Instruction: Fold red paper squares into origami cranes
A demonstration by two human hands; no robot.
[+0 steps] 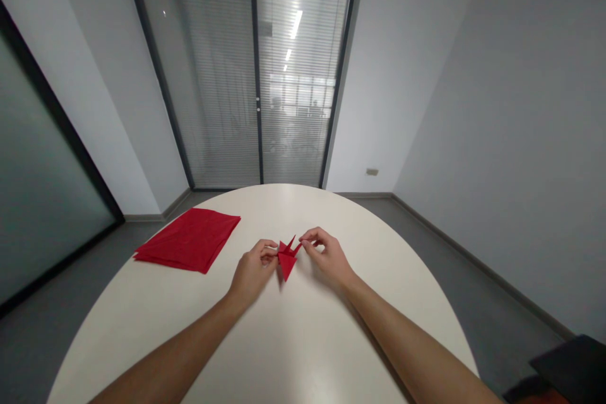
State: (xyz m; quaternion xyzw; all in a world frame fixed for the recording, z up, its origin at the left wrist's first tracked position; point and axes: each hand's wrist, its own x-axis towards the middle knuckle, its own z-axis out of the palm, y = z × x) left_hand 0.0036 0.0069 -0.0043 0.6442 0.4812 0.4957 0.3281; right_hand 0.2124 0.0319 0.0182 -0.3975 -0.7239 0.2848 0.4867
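Between my two hands is a small red origami crane (287,259), folded from paper, with pointed tips standing up and one triangular flap pointing down toward me. My left hand (256,267) pinches it from the left side, fingers curled round its edge. With thumb and forefinger together, my right hand (327,256) grips a thin pointed tip on the crane's right. The crane is held just over the table, and a faint shadow falls below it. My left fingers hide part of its left side.
A stack of red paper sheets (189,241) lies at the left of the round white table (303,353). Beyond the table stand glass panels with blinds (218,107). A dark object (572,369), perhaps a chair, shows at lower right.
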